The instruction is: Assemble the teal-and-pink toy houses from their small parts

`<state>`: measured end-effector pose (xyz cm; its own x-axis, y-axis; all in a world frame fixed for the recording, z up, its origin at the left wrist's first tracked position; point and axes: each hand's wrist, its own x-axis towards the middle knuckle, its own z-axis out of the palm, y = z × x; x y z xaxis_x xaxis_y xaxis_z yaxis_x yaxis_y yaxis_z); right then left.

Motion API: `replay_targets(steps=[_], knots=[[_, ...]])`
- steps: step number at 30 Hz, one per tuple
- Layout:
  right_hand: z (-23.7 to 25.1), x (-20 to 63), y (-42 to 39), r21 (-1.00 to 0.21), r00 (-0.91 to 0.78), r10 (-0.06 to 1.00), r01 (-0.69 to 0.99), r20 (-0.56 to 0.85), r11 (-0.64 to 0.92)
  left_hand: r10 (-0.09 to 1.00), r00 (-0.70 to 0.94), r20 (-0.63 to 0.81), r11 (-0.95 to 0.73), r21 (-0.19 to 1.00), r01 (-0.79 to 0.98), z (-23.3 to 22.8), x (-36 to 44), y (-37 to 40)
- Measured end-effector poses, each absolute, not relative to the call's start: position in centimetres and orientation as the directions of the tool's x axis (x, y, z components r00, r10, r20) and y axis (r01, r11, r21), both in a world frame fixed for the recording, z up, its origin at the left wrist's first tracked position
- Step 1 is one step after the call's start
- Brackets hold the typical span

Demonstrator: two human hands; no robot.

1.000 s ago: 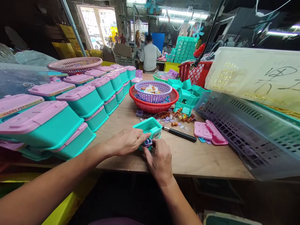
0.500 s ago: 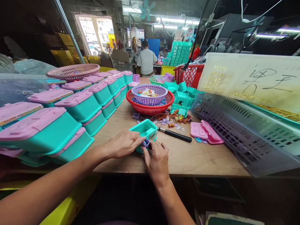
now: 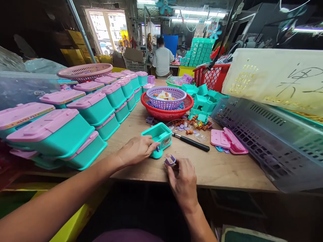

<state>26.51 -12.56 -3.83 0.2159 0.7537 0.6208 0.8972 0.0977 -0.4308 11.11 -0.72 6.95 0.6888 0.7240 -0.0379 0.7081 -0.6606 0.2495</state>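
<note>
Change: half a second ago both hands met at the near end of the teal box (image 3: 158, 136); now the right hand (image 3: 183, 181) has drawn back toward the table edge with the small purple piece (image 3: 170, 160).
Right hand: fingertips pinched on the purple piece, just clear of the box.
Left hand (image 3: 137, 149): fingers curled against the box's near corner, steadying it.
Teal box: open-topped, lidless, on the wooden table (image 3: 222, 171), with a sticker on its side.
Black-handled tool (image 3: 191, 142): just right of the box.
Red basket (image 3: 166, 112): behind the box.
</note>
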Motion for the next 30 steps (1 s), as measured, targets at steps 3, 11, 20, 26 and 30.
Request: replay_targets(steps=[3,11,20,26,30], knots=[[-3.7,28.2,-12.9,-0.371,0.314,0.73,0.924,0.607,-0.089,0.73,0.682,-0.045,-0.651,0.259,0.713,7.0,11.4,-0.3],[-0.9,24.6,-9.0,-0.354,0.152,0.807,0.932,0.57,0.074,0.691,0.721,-0.062,-0.659,0.358,0.662,6.8,11.3,0.9],[-1.0,25.0,-7.0,-0.107,-0.123,0.76,0.963,0.638,0.246,0.692,0.72,-0.05,-0.647,0.399,0.65,6.7,10.9,0.7],[-0.6,25.0,-7.2,-0.223,-0.033,0.808,0.954,0.588,0.202,0.705,0.708,-0.044,-0.641,0.388,0.663,6.7,11.0,0.3],[-0.3,27.4,-7.9,-0.331,-0.034,0.826,0.907,0.563,0.262,0.698,0.715,-0.039,-0.653,0.376,0.657,6.8,10.8,0.4]])
